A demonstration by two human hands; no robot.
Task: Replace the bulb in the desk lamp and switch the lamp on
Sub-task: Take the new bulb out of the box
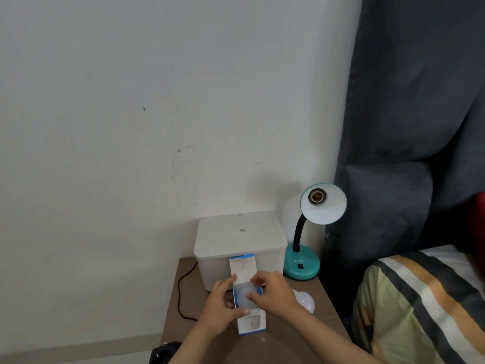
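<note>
A teal desk lamp (301, 266) stands at the back right of the small brown table (322, 332), its shade (325, 206) tilted toward me with an empty socket (315, 196). My left hand (220, 306) holds a blue-and-white bulb box (250, 324) with its top flap open. A white bulb (245, 298) sits in the box's mouth, and the fingers of my right hand (273, 292) pinch it. Another white bulb (305, 300) lies on the table right of my right hand.
A white lidded plastic box (238, 240) stands behind the hands, left of the lamp. A black cord (181, 292) runs down the table's left side to a black power strip (164, 353). A striped pillow (420, 306) and a dark padded headboard (409, 127) lie to the right.
</note>
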